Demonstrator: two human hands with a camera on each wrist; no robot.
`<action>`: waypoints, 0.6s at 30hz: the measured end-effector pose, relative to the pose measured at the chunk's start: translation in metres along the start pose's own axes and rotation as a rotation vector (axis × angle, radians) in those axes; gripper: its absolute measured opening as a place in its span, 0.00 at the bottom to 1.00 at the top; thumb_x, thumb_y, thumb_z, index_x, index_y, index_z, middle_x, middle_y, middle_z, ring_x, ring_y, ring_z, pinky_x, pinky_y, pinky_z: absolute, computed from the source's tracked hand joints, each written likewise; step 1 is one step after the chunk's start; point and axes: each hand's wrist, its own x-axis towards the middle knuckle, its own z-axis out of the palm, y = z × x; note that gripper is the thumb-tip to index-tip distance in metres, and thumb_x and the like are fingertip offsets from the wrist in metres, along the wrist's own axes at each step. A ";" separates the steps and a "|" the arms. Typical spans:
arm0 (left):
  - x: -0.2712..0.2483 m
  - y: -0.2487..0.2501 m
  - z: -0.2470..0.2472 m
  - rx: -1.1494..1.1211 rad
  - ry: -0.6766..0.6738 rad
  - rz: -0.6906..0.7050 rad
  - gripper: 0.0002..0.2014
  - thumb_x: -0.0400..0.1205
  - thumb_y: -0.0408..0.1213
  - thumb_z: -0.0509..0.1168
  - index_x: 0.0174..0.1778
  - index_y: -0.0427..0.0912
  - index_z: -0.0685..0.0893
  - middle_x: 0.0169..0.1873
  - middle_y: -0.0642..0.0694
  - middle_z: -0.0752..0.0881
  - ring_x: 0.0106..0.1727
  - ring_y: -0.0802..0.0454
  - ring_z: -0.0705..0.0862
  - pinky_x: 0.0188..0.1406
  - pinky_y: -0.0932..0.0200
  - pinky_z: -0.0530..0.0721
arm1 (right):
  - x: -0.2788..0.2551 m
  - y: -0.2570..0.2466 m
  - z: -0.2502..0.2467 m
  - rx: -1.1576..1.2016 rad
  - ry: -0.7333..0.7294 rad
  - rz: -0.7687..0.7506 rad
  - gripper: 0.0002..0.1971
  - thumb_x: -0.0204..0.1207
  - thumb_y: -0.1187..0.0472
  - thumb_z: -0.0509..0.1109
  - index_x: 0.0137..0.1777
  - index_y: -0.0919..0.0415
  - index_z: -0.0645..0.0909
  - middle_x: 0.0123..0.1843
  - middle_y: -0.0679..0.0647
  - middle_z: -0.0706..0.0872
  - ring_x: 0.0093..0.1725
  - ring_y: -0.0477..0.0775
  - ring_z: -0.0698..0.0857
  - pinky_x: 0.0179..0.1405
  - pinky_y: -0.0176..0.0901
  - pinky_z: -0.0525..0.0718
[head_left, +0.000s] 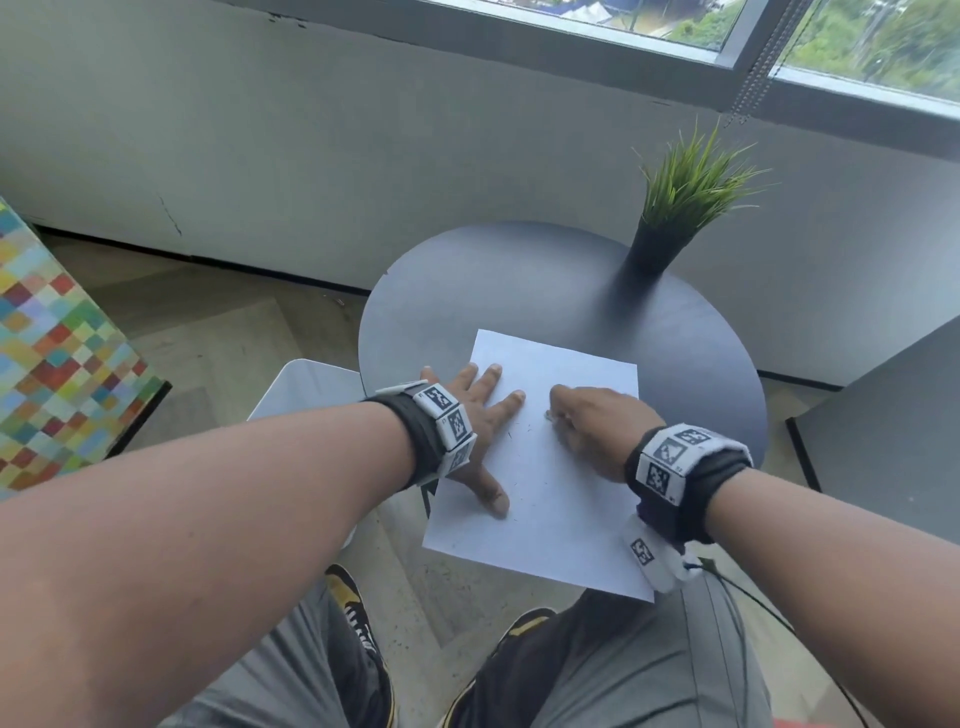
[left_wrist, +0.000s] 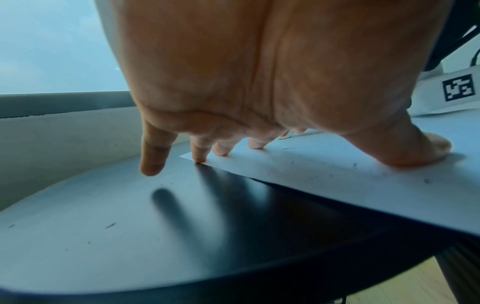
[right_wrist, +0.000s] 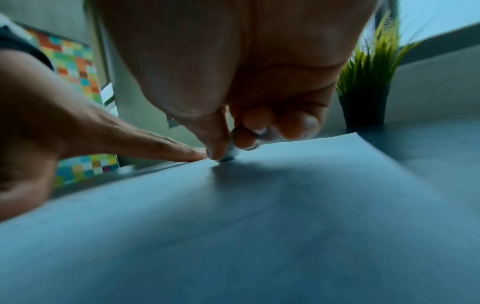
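A white sheet of paper (head_left: 561, 525) lies on a round dark table (head_left: 519, 291), its near end hanging over the table's front edge. My left hand (head_left: 480, 410) rests flat on the sheet's left side, fingers spread and thumb pressed down; in the left wrist view the little finger (left_wrist: 153, 158) hovers off the paper (left_wrist: 337, 181). My right hand (head_left: 558, 410) pinches a small pale piece (right_wrist: 230, 154), perhaps an eraser, between thumb and fingers, its tip touching the paper (right_wrist: 259, 226) near the left hand's index finger (right_wrist: 182, 153). Small dark specks dot the sheet.
A potted grass plant (head_left: 675, 208) stands at the table's far right. A white seat (head_left: 306, 387) sits left of the table, with a multicoloured block (head_left: 57, 353) further left. A grey cabinet (head_left: 893, 431) stands at the right. My legs and shoes are below.
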 end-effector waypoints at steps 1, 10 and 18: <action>0.000 0.000 0.000 0.000 0.001 -0.001 0.71 0.58 0.83 0.66 0.86 0.57 0.32 0.87 0.43 0.31 0.88 0.39 0.36 0.77 0.19 0.51 | -0.003 -0.010 0.002 0.012 -0.020 -0.049 0.07 0.83 0.51 0.53 0.52 0.53 0.69 0.50 0.53 0.82 0.50 0.63 0.82 0.48 0.55 0.82; 0.000 -0.001 0.001 0.007 0.012 -0.002 0.70 0.58 0.84 0.65 0.86 0.58 0.31 0.87 0.45 0.31 0.88 0.40 0.36 0.76 0.19 0.54 | -0.002 -0.005 0.001 -0.017 0.003 -0.028 0.07 0.83 0.51 0.53 0.52 0.51 0.70 0.51 0.51 0.82 0.51 0.61 0.83 0.46 0.54 0.83; -0.002 0.001 -0.002 0.002 -0.002 -0.010 0.70 0.59 0.83 0.66 0.86 0.58 0.32 0.87 0.46 0.31 0.88 0.40 0.36 0.76 0.18 0.54 | -0.007 -0.014 0.002 -0.006 -0.046 -0.075 0.08 0.84 0.49 0.53 0.56 0.50 0.70 0.52 0.50 0.81 0.51 0.60 0.82 0.44 0.51 0.80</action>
